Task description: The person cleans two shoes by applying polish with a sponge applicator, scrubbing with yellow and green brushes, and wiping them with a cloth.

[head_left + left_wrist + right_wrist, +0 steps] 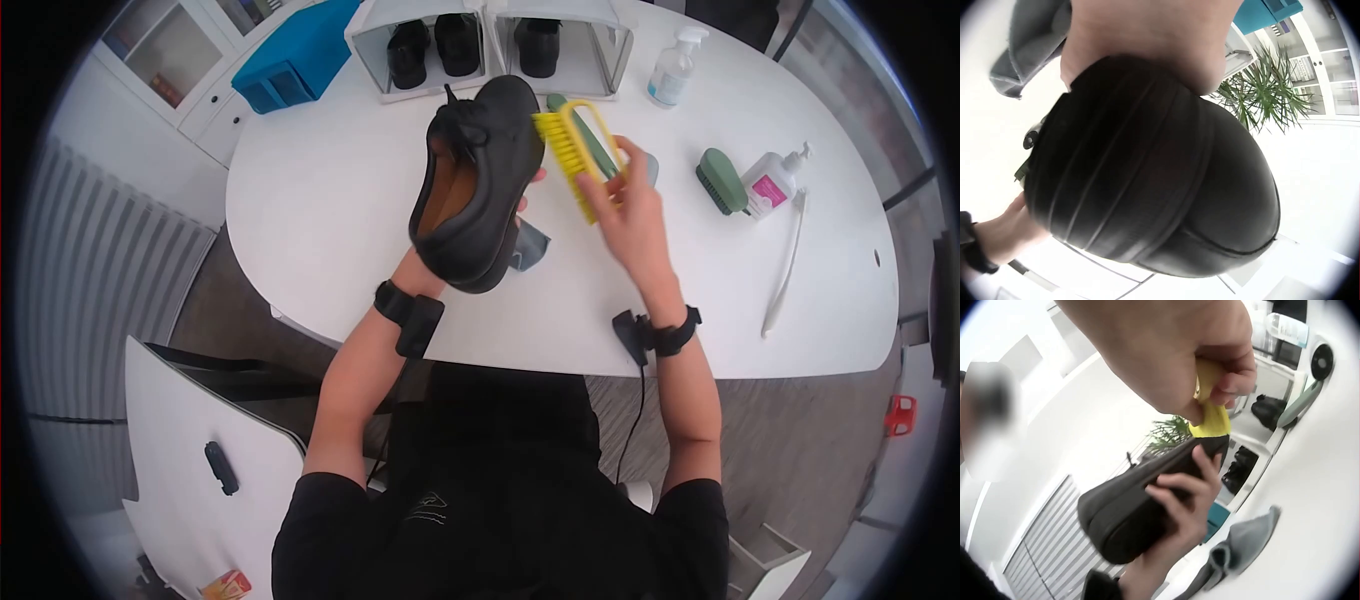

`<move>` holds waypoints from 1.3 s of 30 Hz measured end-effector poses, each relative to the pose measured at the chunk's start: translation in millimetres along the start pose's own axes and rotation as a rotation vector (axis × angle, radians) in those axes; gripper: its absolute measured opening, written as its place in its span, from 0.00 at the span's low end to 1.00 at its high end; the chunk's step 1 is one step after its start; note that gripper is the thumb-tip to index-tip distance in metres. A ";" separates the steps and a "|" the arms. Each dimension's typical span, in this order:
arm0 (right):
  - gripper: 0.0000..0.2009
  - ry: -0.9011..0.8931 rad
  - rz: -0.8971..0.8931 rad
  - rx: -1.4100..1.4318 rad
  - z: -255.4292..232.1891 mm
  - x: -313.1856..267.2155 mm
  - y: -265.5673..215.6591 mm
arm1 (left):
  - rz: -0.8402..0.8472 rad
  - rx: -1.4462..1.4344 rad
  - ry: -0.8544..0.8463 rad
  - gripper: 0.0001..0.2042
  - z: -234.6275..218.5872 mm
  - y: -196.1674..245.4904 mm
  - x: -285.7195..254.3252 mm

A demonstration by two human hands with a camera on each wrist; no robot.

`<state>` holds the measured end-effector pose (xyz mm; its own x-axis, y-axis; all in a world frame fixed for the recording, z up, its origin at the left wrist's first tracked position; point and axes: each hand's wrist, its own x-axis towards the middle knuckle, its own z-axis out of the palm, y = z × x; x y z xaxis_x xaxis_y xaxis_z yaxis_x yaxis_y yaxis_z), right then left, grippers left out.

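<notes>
A black lace-up shoe (505,175) with a brown lining is held tilted above the table, its opening facing left in the head view. My left hand (1185,509) grips it from below, fingers curled over the sole; in the head view the shoe hides most of that hand. My right hand (637,220) holds a yellow brush (568,150) by its handle, the bristles right at the shoe's toe side. In the left wrist view the shoe's heel (1147,169) fills the middle. A grey cloth (530,247) lies on the table below the shoe.
Two clear-fronted boxes (490,85) with black shoes inside stand at the back, beside a teal box (290,65). To the right are a green brush (720,180), pump bottles (770,190) and a thin white stick (787,262). A green handle (600,152) lies behind the yellow brush.
</notes>
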<state>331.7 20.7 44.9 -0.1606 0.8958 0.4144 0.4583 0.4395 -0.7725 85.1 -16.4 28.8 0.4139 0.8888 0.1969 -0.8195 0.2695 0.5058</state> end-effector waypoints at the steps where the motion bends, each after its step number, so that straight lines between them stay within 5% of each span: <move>1: 0.30 0.032 0.059 -0.087 -6.3 6.0 10.6 | 0.006 0.000 0.000 0.34 -0.6 0.1 -3.3; 4: 0.30 0.062 0.131 0.056 -16.0 8.1 3.8 | -0.042 -0.127 -0.049 0.36 -0.7 1.2 -7.8; 5: 0.30 0.044 0.169 0.120 -20.2 -0.1 -6.4 | 0.010 -0.015 0.098 0.37 2.9 -3.8 -6.7; 8: 0.32 -0.196 -0.105 0.211 -22.9 -51.1 -29.3 | 0.138 0.234 0.325 0.40 42.6 2.9 -5.2; 9: 0.32 -0.215 -0.112 0.202 -19.8 -56.2 -37.0 | 0.056 0.118 0.316 0.41 32.0 8.2 -0.7; 12: 0.31 -0.110 -0.573 0.081 -18.8 -59.4 -54.4 | -0.030 -0.023 0.370 0.39 7.4 13.9 11.4; 17: 0.30 -0.217 -0.773 -0.490 -27.6 -61.5 -68.2 | -0.041 0.198 0.567 0.38 -9.0 4.2 18.9; 21: 0.32 -0.248 -0.652 -0.338 -32.0 -42.3 -73.2 | 0.012 0.261 0.602 0.39 2.5 -4.7 19.0; 23: 0.32 -0.218 -0.456 -0.166 -35.1 -26.9 -67.7 | -0.037 0.361 0.647 0.40 7.8 0.4 17.8; 27: 0.32 -0.081 -0.451 -0.349 -42.4 -4.6 -63.2 | -0.056 0.466 0.635 0.42 9.0 10.8 16.2; 30: 0.33 -0.453 -0.532 -0.205 -41.2 -26.8 -86.2 | -0.046 0.330 0.590 0.43 -3.5 7.5 18.9; 33: 0.32 -0.563 -0.484 -0.294 -29.5 -23.0 -88.9 | -0.060 0.433 0.676 0.44 -6.1 0.2 18.9; 37: 0.31 -0.449 -0.532 -0.226 -23.6 4.8 -81.2 | -0.129 0.616 0.649 0.45 -1.7 -5.3 5.7; 39: 0.32 -0.502 -0.466 -0.301 -28.4 18.2 -83.1 | -0.034 0.688 0.653 0.45 7.3 -11.6 3.7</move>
<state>315.6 -1.4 130.3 -0.7433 0.5752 0.3415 0.4528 0.8085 -0.3760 99.0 -19.0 29.8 -0.0409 0.9722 -0.2306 -0.3110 0.2070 0.9276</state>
